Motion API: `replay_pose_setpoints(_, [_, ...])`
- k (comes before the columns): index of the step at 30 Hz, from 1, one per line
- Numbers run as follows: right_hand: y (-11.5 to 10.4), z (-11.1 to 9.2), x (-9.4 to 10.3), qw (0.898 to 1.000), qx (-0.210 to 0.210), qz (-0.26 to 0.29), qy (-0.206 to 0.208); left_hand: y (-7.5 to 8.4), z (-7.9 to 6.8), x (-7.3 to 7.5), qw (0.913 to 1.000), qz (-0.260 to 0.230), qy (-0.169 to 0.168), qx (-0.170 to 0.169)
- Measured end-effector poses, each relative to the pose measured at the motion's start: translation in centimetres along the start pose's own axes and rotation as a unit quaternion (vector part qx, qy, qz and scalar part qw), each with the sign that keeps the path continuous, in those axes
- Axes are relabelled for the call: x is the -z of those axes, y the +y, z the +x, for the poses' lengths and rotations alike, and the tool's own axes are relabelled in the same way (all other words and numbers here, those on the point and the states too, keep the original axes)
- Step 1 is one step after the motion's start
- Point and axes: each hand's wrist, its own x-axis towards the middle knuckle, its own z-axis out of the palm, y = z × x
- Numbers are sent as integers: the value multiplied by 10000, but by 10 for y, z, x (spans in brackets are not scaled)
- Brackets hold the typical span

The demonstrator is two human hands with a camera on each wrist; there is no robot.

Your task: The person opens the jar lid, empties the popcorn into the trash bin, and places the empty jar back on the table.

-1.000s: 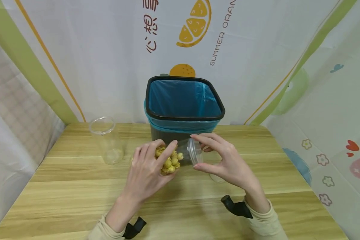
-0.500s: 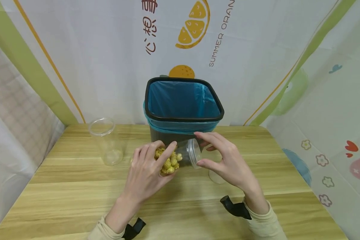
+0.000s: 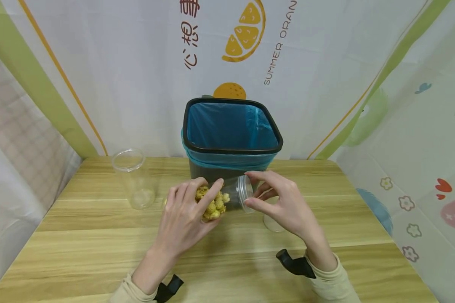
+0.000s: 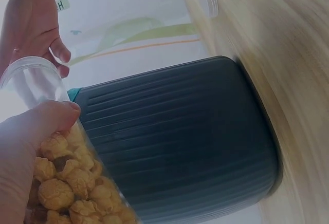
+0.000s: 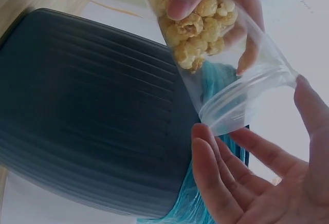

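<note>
My left hand (image 3: 189, 210) grips a clear plastic cup (image 3: 232, 191) lying on its side in the air, its mouth end toward the right. Yellow popcorn (image 3: 213, 207) fills the part under my left fingers, also plain in the left wrist view as popcorn (image 4: 72, 183). A clear ridged lid (image 5: 239, 100) sits on the cup's end. My right hand (image 3: 284, 202) pinches this lid at its edge, thumb on one side and fingertips on the other, as the right wrist view shows.
Behind the cup stands a dark bin (image 3: 208, 171) with a blue liner (image 3: 231, 126). A tall clear cup (image 3: 136, 185) stands upright at the left. Below my right hand a clear round thing (image 3: 273, 225) lies on the wooden table (image 3: 227, 269). A printed curtain (image 3: 144, 84) hangs behind.
My right fingers were spread off the lid half a second ago and now close in on its edge. The left hand and the cup have stayed nearly still.
</note>
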Motion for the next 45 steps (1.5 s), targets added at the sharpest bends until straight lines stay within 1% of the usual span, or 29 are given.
replay_pose_setpoints(8, [1, 0, 4, 9987, 374, 220, -255, -3, 0, -2, 9994, -60, 307, -112])
replay_pose_setpoints(14, [4, -1, 7, 9971, 628, 345, -268, -4, 0, -3, 9994, -74, 312, -119])
replay_pose_setpoints(18, [4, -2, 8, 9952, 761, 551, -264, -4, 1, -3, 9994, -102, 322, -99])
replay_pose_setpoints(22, [4, -1, 8, 9943, 824, 658, -140, -5, 1, -4, 9994, -139, 313, -89])
replay_pose_setpoints(25, [4, 0, 8, 9964, 667, 524, 57, -5, 1, -4, 9994, -148, 290, -92])
replay_pose_setpoints(28, [3, 1, 6, 9988, 305, 313, 216, -5, 1, -2, 9997, -121, 191, -55])
replay_pose_setpoints(30, [2, 1, 5, 9997, 22, 104, 240, -4, 0, -2, 9999, -93, 124, -32])
replay_pose_setpoints(33, [1, 3, 3, 9991, -387, -154, 117, -4, 0, 0, 10000, -24, 63, -27])
replay_pose_setpoints(37, [-1, 4, 0, 9967, -740, -302, -167, -4, 0, 0, 9999, 56, 75, -78])
replay_pose_setpoints(41, [-2, 3, -2, 9958, -830, -155, -352, -4, 0, 0, 9999, 99, 72, -93])
replay_pose_setpoints(45, [-2, 2, -1, 9970, -633, 78, -433, -4, -1, 1, 9999, 92, 30, -92])
